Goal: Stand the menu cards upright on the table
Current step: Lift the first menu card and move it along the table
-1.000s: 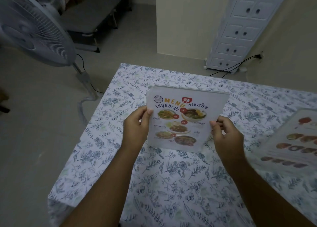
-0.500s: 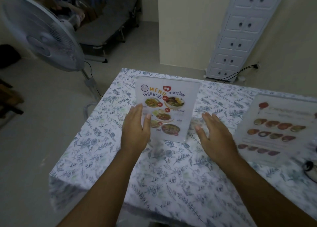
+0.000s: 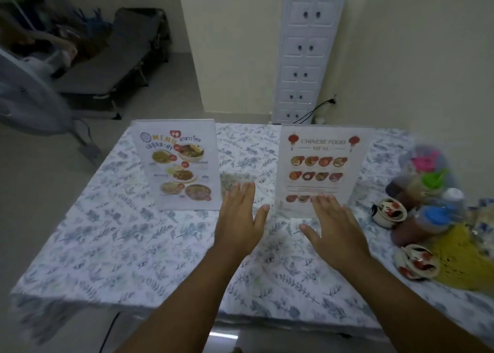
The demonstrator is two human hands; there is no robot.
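Two menu cards in clear stands are on the floral tablecloth [image 3: 112, 245]. The Thai menu card [image 3: 179, 165] stands upright at the left. To its right the Chinese food menu card [image 3: 319, 165] faces me; whether it stands or leans I cannot tell. My left hand [image 3: 239, 219] hovers flat and empty between the two cards, fingers apart, touching neither. Just in front of the Chinese card's lower edge is my right hand [image 3: 335, 224], open, its fingertips covering the card's bottom row of pictures.
At the table's right edge sit sauce bottles with coloured caps [image 3: 425, 208], two small painted cups [image 3: 389, 213] and a yellow net bag [image 3: 457, 259]. A standing fan [image 3: 32, 99] is at the left, a white drawer tower [image 3: 304, 58] behind the table.
Both hands let go of the Thai menu card, which now stands alone at the left. They have shifted right to the Chinese card, which appeared flat earlier and now faces me.
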